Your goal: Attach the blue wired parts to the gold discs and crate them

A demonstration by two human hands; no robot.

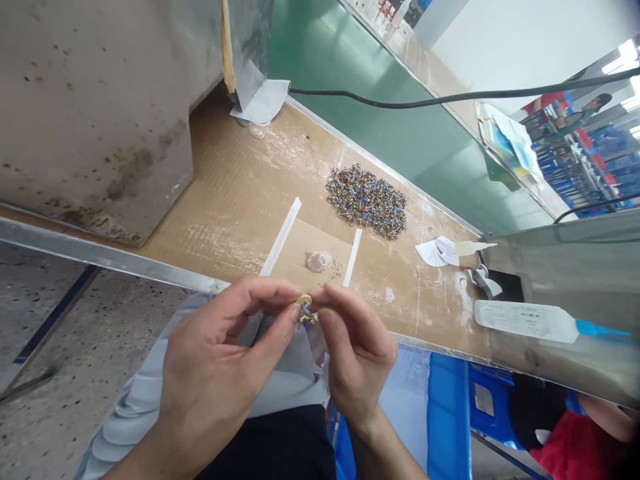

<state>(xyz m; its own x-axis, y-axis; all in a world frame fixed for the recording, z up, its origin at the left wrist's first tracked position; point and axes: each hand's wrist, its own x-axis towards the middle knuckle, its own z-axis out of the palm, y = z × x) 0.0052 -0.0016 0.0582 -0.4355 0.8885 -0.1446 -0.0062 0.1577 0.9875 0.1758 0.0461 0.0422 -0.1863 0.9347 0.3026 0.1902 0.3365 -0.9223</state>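
My left hand [220,360] and my right hand [355,347] meet just below the bench's near edge. Both pinch one small ring-shaped part [305,308], yellowish with blue and copper wire wound on it. My fingertips close on it from both sides. Farther back on the brown bench top [235,200] lies a pile of several similar wound rings [367,200]. A small clear plastic cap [319,261] sits on a cardboard patch edged by two white strips [281,237], just beyond my hands.
A large stained metal box [95,107] stands at the left. A green conveyor belt [380,100] runs behind the bench, a black cable [450,97] crossing above it. A white glue tube [530,320] and paper scraps [437,252] lie right. Another person in red [575,440] sits lower right.
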